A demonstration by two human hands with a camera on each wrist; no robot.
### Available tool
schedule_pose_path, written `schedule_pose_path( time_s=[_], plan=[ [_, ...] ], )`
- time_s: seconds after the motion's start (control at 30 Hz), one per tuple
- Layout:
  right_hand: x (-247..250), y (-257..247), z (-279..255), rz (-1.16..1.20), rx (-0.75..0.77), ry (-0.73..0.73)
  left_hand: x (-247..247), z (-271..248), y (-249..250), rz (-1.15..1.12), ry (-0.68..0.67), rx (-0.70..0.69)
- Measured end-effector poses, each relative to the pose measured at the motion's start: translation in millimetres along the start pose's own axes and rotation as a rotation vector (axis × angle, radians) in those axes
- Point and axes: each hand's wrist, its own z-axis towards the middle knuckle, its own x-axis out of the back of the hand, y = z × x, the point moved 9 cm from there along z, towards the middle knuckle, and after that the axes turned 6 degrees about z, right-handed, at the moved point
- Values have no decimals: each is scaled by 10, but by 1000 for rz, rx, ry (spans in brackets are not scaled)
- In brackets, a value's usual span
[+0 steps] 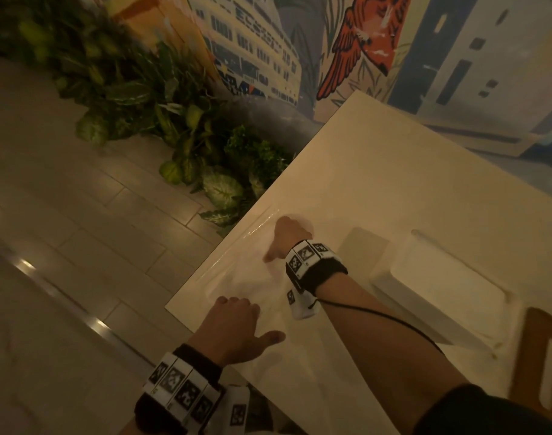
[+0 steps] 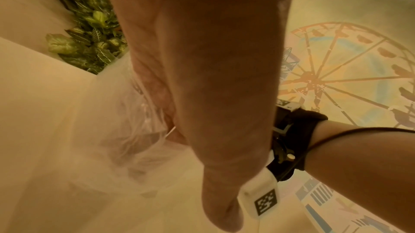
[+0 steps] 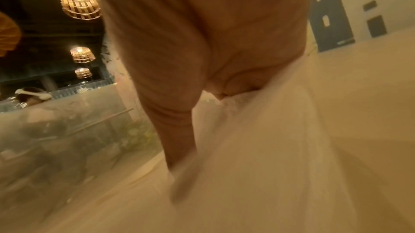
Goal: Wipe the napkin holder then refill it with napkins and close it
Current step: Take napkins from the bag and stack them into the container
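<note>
A pack of white napkins (image 1: 249, 277) in clear plastic wrap lies on the near left corner of the white table (image 1: 394, 171). My left hand (image 1: 237, 321) grips the pack's near end, fingers curled and thumb stuck out. In the left wrist view the left hand (image 2: 213, 77) pinches crinkled plastic wrap (image 2: 134, 130). My right hand (image 1: 285, 235) grips the far end of the pack. The right wrist view shows the right hand (image 3: 202, 41) with its fingers curled into the napkin pack (image 3: 258, 148). The white napkin holder (image 1: 441, 287) lies on the table to the right of my right forearm.
Leafy plants (image 1: 174, 136) stand on the floor just past the table's left edge. A wooden chair back (image 1: 545, 356) rises at the table's near right side. A painted wall (image 1: 362, 42) closes off the far side, and tiled floor (image 1: 64, 215) lies to the left.
</note>
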Motion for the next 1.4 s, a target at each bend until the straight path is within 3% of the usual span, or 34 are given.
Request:
schedule_pose_path(
  time_s=[0.23, 0.6, 0.83, 1.13, 1.4],
  plan=[
    [26, 25, -4, 49, 10, -4, 1, 3, 1, 2, -3, 1],
    [-112, -78, -226, 34, 144, -27, 106, -28, 40, 9, 31, -5],
    [-114, -70, -305, -16, 127, 131, 79, -34, 34, 30, 36, -19],
    [-113, 63, -112, -115, 22, 43, 43, -32, 14, 43, 68, -32],
    [-230, -59, -281, -166, 109, 85, 33, -8, 18, 35, 57, -32]
  ],
)
